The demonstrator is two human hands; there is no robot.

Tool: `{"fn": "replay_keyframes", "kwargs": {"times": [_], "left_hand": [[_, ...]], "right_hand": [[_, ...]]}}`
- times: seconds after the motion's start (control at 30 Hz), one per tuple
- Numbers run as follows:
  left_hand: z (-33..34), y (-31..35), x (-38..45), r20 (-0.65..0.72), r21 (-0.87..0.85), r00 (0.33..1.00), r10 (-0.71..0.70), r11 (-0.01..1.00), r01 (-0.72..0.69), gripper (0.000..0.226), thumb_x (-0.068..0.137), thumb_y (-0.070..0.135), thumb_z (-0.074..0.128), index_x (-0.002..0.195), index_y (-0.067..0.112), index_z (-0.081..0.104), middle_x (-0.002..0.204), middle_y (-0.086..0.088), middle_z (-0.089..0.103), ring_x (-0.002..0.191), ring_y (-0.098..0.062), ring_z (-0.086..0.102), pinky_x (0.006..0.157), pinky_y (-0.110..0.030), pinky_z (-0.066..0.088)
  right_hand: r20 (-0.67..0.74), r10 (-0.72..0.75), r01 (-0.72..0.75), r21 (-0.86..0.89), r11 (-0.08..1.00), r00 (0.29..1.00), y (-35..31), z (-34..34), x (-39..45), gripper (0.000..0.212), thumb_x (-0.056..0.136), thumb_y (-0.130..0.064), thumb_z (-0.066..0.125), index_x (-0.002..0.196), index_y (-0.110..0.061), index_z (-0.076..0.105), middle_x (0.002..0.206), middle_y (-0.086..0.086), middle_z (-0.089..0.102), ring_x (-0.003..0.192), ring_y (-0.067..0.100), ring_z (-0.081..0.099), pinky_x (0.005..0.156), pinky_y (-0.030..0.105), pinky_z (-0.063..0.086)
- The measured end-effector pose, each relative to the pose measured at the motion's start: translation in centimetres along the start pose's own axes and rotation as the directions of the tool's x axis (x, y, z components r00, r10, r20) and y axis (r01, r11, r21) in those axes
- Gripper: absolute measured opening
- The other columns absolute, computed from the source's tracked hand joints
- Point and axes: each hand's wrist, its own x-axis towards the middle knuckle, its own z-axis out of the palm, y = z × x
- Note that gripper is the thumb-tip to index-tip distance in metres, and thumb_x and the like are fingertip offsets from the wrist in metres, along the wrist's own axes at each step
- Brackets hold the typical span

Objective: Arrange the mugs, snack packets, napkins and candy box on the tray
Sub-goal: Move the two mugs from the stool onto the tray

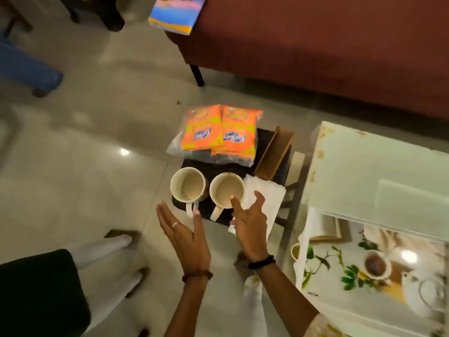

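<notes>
A dark tray (216, 167) lies low in front of me. Two white mugs of milky tea stand at its near edge, the left mug (188, 186) and the right mug (227, 192), handles toward me. Two orange snack packets (216, 132) lie side by side at the far end. White napkins (266, 203) rest at the tray's right side, with a brown box (274, 154) behind them. My left hand (185, 233) hovers open near the left mug's handle. My right hand (250, 221) is open over the napkins, a finger pointing across the right mug's rim.
A table with a printed floral cover (374, 239) stands to the right. A maroon sofa (315, 45) is behind the tray, a colourful book (175, 14) at its corner. A person's white-trousered legs (109, 259) are at the left on the tiled floor.
</notes>
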Motion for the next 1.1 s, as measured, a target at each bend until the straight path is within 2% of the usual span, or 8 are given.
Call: {"fn": "replay_keyframes", "kwargs": {"times": [0.1, 0.23, 0.4, 0.53, 0.67, 0.77, 0.9, 1.1], "left_hand": [[0.6, -0.9, 3.6, 0.059, -0.063, 0.980, -0.193, 0.979, 0.196, 0.060, 0.093, 0.030, 0.047, 0.145, 0.021, 0.020, 0.150, -0.007, 0.031, 0.129, -0.016, 0.039, 0.097, -0.025, 0.032], [1.8, -1.0, 6.2, 0.099, -0.028, 0.948, -0.301, 0.952, 0.305, 0.038, 0.095, 0.020, 0.043, 0.131, 0.009, 0.044, 0.125, -0.016, 0.056, 0.103, -0.020, 0.051, 0.081, -0.025, 0.038], [2.0, 0.3, 7.4, 0.025, 0.048, 0.927, -0.375, 0.926, 0.374, 0.037, 0.092, 0.009, 0.040, 0.128, 0.002, 0.045, 0.124, -0.022, 0.055, 0.112, -0.035, 0.051, 0.078, -0.029, 0.037], [-0.1, 1.9, 4.8, -0.046, 0.050, 0.957, -0.287, 0.956, 0.290, 0.037, 0.090, 0.006, 0.042, 0.125, -0.003, 0.049, 0.119, -0.024, 0.057, 0.109, -0.036, 0.052, 0.081, -0.029, 0.045], [-1.7, 4.2, -1.6, 0.040, -0.106, 0.975, -0.218, 0.969, 0.221, 0.038, 0.086, 0.001, 0.043, 0.123, 0.000, 0.050, 0.105, -0.011, 0.052, 0.084, -0.013, 0.051, 0.044, -0.001, 0.042], [-0.6, 4.9, -7.4, 0.185, -0.148, 0.956, -0.227, 0.955, 0.255, 0.037, 0.086, 0.000, 0.045, 0.122, 0.004, 0.052, 0.105, -0.008, 0.056, 0.086, -0.010, 0.056, 0.056, -0.012, 0.047], [3.8, 5.7, -15.4, 0.384, -0.168, 0.886, -0.260, 0.924, 0.344, 0.035, 0.085, -0.007, 0.047, 0.118, 0.000, 0.053, 0.093, -0.002, 0.059, 0.081, -0.002, 0.059, 0.055, -0.008, 0.046], [9.5, 4.4, -23.9, 0.565, -0.193, 0.738, -0.367, 0.811, 0.552, 0.043, 0.086, -0.011, 0.041, 0.125, 0.006, 0.049, 0.116, -0.007, 0.052, 0.091, -0.015, 0.058, 0.060, -0.027, 0.060]], "right_hand": [[-0.009, 0.095, -0.095, 0.007, 0.995, 0.995, 0.6, 2.1, 1.5, 0.063, 0.092, -0.033, 0.051, 0.141, -0.016, 0.016, 0.106, 0.018, 0.068, 0.089, 0.035, 0.066, 0.082, 0.052, 0.054], [-0.069, 0.105, -0.110, -0.069, 0.991, 0.992, 1.1, 3.7, 2.4, 0.049, 0.095, -0.020, 0.043, 0.140, -0.015, 0.023, 0.114, 0.017, 0.063, 0.091, 0.036, 0.065, 0.081, 0.052, 0.055], [-0.050, 0.100, -0.099, 0.025, 0.995, 0.994, 0.1, 4.1, 2.1, 0.046, 0.097, -0.013, 0.035, 0.142, -0.016, 0.023, 0.103, 0.018, 0.066, 0.080, 0.039, 0.066, 0.075, 0.052, 0.056], [-0.001, -0.025, 0.024, 0.251, 0.968, 1.000, 0.4, 1.0, -0.7, 0.041, 0.096, -0.007, 0.032, 0.136, -0.017, 0.034, 0.077, -0.007, 0.061, 0.048, 0.024, 0.058, 0.049, 0.038, 0.055], [-0.043, 0.030, -0.006, 0.473, 0.881, 0.999, 2.8, -6.0, -4.0, 0.031, 0.096, -0.005, 0.037, 0.125, -0.011, 0.046, 0.079, 0.014, 0.062, 0.033, 0.008, 0.048, 0.030, 0.016, 0.037], [-0.136, 0.123, -0.033, 0.531, 0.847, 0.983, 5.8, -12.7, -5.6, 0.021, 0.094, -0.001, 0.038, 0.110, -0.002, 0.050, 0.055, 0.008, 0.057, 0.025, 0.008, 0.039, 0.029, 0.012, 0.031], [-0.252, 0.197, -0.070, 0.438, 0.896, 0.948, 10.5, -20.4, -6.9, 0.021, 0.094, -0.001, 0.034, 0.110, 0.001, 0.047, 0.066, 0.025, 0.056, 0.028, 0.013, 0.038, 0.031, 0.015, 0.030], [-0.313, 0.248, -0.141, 0.327, 0.935, 0.917, 18.1, -27.1, -8.3, 0.027, 0.093, -0.002, 0.035, 0.118, -0.002, 0.046, 0.068, 0.016, 0.058, 0.029, 0.004, 0.046, 0.029, 0.012, 0.031]]}}
